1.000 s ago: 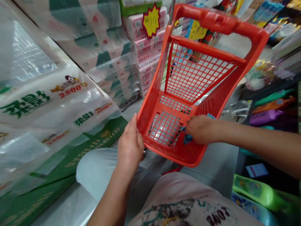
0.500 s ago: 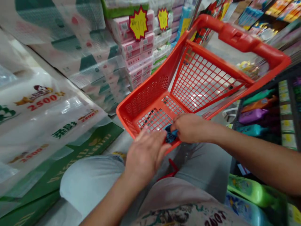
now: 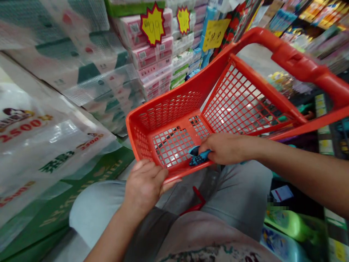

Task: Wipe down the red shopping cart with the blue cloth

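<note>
A red plastic shopping basket (image 3: 174,98) with lattice walls and a long handle stands tilted in front of my knees. My left hand (image 3: 144,183) is closed over its near left rim, fingers on top and thumb below. Pinched in my right hand (image 3: 222,148) is a crumpled blue cloth with a dark pattern (image 3: 199,157), which lies against the inside of the near wall. My right fingertips are partly hidden behind the hand. Through the basket's grid floor the grey ground shows.
Stacked packs of pink tissue (image 3: 151,54) with yellow price tags rise behind the basket. Large wrapped packs (image 3: 62,127) fill the left side. Shelves with bottles (image 3: 289,222) stand close on my right. Further shelves (image 3: 321,14) are at the far right.
My left hand has moved left and down from beside the cloth onto the basket's rim. The basket appears larger and turned slightly. My right hand keeps hold of the cloth, which shows more.
</note>
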A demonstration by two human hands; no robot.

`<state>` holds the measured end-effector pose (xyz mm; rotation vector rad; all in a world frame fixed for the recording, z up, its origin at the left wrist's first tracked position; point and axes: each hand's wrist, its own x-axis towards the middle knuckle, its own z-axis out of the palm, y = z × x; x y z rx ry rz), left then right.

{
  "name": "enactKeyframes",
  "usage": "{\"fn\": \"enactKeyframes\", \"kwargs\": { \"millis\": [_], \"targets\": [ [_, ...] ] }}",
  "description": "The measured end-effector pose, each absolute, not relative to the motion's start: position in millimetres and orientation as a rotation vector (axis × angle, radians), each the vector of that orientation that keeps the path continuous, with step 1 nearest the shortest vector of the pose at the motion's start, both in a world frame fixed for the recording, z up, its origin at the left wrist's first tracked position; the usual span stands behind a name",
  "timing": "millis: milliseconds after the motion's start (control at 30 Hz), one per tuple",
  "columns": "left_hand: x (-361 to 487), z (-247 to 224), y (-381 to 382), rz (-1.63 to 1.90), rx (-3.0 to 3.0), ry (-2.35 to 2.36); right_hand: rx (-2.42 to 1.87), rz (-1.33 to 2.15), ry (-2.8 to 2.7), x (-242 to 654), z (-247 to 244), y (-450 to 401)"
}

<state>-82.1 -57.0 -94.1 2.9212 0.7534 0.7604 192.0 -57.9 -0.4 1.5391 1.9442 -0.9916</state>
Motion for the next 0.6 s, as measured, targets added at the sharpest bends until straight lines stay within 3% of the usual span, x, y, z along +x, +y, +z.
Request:
{"fn": "enactKeyframes", "kwargs": {
  "millis": [100,233,433,600],
  "targets": [
    [-88.1,-95.6,-50.6,0.790,2.925,0.723,1.459,-1.181,1.890,188.0,-7.1,-50.4],
    [-91.2,-98.5,-47.8,0.874,2.880,0.665,1.357,-1.152,1.798,190.1,-19.5,-36.3],
    [-100.3,-104.3,-31.5,1.036,2.821,0.575,1.069,-1.372,1.983,132.0,-47.8,-13.9],
    [-107.1,-100.0,-13.8,1.043,2.772,0.449,1.172,-1.143,2.234,104.5,-82.4,27.6]
  ]
}}
